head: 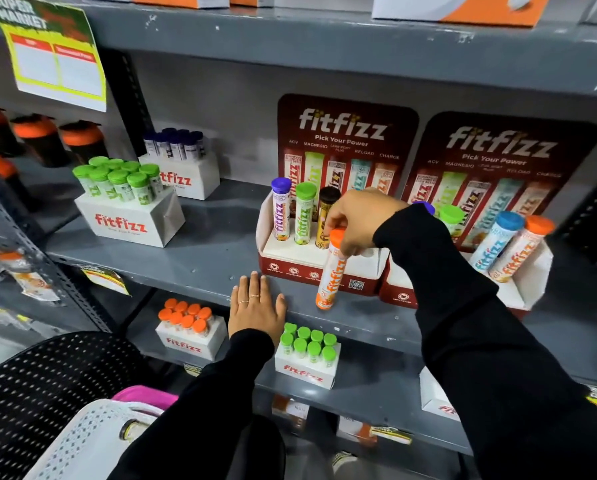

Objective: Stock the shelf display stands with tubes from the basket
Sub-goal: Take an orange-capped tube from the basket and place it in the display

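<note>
Right sleeve (463, 271) hides purple-capped tube (425, 206) and much of right stand (532, 285). Basket (92, 441) cut off at bottom edge; contents unreadable.

Left hand (255, 308) flat, palm down, fingers spread, on the shelf's front edge, right hand (356, 220) reaching forward, fingertips pinched closed, wrist bent down, both arms black-sleeved
</note>
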{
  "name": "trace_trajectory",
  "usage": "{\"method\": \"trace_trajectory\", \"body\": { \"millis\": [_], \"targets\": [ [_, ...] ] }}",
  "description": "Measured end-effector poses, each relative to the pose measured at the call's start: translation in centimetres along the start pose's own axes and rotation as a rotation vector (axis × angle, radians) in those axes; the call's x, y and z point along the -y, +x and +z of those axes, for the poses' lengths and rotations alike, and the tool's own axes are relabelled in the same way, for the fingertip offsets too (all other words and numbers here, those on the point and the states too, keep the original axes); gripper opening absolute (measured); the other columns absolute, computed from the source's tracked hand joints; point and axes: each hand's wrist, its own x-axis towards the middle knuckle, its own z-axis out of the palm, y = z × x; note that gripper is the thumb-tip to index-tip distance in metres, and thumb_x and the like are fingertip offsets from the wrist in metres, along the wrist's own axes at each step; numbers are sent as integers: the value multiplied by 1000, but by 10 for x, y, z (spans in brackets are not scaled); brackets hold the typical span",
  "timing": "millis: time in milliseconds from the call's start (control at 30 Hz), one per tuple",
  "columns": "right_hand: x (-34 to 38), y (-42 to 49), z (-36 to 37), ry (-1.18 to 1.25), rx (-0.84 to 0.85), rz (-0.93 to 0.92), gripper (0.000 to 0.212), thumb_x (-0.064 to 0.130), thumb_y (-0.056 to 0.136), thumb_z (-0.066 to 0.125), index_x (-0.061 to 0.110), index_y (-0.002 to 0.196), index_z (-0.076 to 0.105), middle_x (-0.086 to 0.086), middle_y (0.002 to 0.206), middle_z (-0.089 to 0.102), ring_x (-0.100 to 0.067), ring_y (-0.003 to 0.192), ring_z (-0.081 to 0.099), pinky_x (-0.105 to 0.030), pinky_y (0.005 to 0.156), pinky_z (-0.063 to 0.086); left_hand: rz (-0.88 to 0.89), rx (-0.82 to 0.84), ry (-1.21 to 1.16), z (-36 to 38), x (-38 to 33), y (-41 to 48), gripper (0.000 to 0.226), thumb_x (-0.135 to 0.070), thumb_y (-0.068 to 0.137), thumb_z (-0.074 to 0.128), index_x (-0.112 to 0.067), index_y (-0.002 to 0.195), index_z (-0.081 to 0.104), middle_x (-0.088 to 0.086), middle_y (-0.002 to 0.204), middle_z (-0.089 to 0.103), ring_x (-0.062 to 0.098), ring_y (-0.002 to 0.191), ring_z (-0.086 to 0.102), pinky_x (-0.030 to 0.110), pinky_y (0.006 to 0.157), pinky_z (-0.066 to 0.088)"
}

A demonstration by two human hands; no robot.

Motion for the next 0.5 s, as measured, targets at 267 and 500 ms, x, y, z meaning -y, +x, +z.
{"method": "trace_trajectory", "body": {
  "millis": [267,500],
  "targets": [
    [-21,15,-3,31,-192,109,35,17,83,74,5,115,68,-11,123,65,-28,110,62,-31,81,50,-8,-10,13,0,-2,-1,60,-44,98,16,-10,147,9,8,157,6,24,144,0,38,118,0],
    [-38,27,-4,159,-464,227,29,11,87,67,1,114,63,-19,120,60,-28,99,54,-31,78,45,-17,1,36,1,-3,-2,61,-46,97,12,-11,147,7,7,157,5,23,144,-1,37,118,-1]
  ]
}}
